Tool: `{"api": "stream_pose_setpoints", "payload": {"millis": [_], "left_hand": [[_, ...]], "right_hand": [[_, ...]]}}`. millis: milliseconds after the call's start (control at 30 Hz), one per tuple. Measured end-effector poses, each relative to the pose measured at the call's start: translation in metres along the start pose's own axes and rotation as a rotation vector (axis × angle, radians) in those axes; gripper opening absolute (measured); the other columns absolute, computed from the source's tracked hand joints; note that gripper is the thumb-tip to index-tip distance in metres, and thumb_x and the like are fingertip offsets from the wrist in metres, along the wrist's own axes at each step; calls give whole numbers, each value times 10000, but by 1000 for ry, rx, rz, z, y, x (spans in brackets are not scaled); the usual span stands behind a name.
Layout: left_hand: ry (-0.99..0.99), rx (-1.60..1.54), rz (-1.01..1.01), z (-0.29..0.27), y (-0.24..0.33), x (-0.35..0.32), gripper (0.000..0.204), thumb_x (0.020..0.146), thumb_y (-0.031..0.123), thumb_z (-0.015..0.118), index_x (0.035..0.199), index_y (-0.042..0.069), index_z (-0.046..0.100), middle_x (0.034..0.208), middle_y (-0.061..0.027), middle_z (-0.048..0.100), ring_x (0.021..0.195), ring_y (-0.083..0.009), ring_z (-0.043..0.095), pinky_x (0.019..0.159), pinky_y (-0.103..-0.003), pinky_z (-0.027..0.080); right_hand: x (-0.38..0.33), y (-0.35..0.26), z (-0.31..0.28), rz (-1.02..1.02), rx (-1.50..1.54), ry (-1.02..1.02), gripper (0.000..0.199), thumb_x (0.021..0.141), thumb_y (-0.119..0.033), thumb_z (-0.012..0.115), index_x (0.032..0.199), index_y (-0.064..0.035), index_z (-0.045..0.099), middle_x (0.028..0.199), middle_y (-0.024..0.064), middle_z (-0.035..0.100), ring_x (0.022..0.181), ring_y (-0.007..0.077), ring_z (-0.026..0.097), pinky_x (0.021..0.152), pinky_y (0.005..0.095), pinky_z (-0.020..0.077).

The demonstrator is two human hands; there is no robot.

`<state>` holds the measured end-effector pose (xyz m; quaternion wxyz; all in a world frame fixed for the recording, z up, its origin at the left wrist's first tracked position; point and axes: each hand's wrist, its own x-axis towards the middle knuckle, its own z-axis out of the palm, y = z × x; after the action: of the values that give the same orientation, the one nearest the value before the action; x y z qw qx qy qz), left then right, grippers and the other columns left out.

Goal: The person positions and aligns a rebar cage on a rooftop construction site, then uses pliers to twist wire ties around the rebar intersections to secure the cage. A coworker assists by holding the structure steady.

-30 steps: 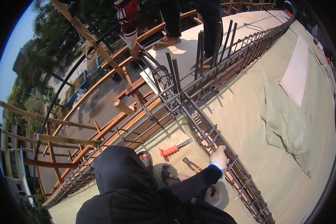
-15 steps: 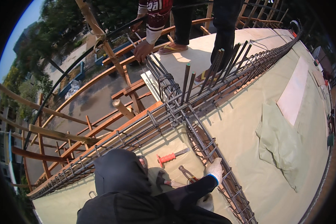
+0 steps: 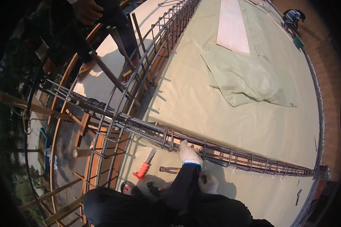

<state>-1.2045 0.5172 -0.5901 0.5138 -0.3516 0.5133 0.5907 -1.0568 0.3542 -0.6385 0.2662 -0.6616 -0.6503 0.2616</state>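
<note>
A long rebar cage [image 3: 250, 162] crosses in front of me, set in a slot between sheet-covered surfaces. My left hand [image 3: 190, 153], in a white glove with a blue cuff, is closed at the cage's near bars, fingers curled over the steel. Lower and to its right, close to my dark-clothed legs, my right hand [image 3: 208, 182] is gloved and curled; what it holds, if anything, is hidden. Left of my left arm lie a chisel [image 3: 141, 171] with a red guarded grip and dark pincers [image 3: 169, 170]. A hammer [image 3: 152, 187] is partly hidden by my sleeve.
Upright rebar ends [image 3: 106, 73] stick up at the cage crossing. Another person in sandals [image 3: 127, 72] stands beyond it. A crumpled green sheet [image 3: 254, 81] and a pale board [image 3: 233, 26] lie farther off. Timber framing [image 3: 70, 113] drops away at left. A second person [image 3: 293, 20] is far right.
My view has swung to the right, so the cage now runs across it. My left hand stays at the cage. My right hand shows more plainly. The standing person's arms have shifted.
</note>
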Motion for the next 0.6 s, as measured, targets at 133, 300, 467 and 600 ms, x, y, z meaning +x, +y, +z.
{"api": "stream_pose_setpoints", "payload": {"millis": [133, 300, 467, 600], "left_hand": [[-249, 202, -44, -4, 4, 9, 281, 1033, 372, 606, 873, 176, 483, 722, 9, 470, 644, -150, 477, 654, -345, 458], [52, 640, -3, -20, 32, -38, 211, 1026, 365, 637, 1136, 184, 636, 1032, -20, 619, 912, -153, 582, 844, -351, 519], [-307, 1239, 109, -65, 82, -151, 489, 1049, 322, 648, 1508, 171, 569, 1310, -57, 656, 1029, -181, 607, 891, -366, 522], [-294, 1568, -111, -70, 124, -282, 452, 1058, 314, 664, 1454, 96, 634, 1082, -56, 721, 867, -169, 666, 756, -352, 558]], "right_hand": [[9, 21, -68, 130, 2, -122, 205, 954, -226, 721, 1110, -108, 781, 1000, 152, 775, 942, 394, 742, 843, 493, 589], [-12, 27, -242, 747, -149, 124, 410, 989, -275, 687, 1360, -103, 706, 1002, 187, 777, 975, 397, 757, 871, 509, 592], [-42, 108, -524, 1077, -426, 515, 789, 948, -221, 667, 1673, -40, 413, 900, 207, 773, 800, 351, 764, 746, 479, 605], [-40, 121, -728, 1209, -384, 513, 854, 931, -153, 700, 1699, -26, 347, 847, 152, 762, 692, 266, 739, 616, 407, 577]]}}
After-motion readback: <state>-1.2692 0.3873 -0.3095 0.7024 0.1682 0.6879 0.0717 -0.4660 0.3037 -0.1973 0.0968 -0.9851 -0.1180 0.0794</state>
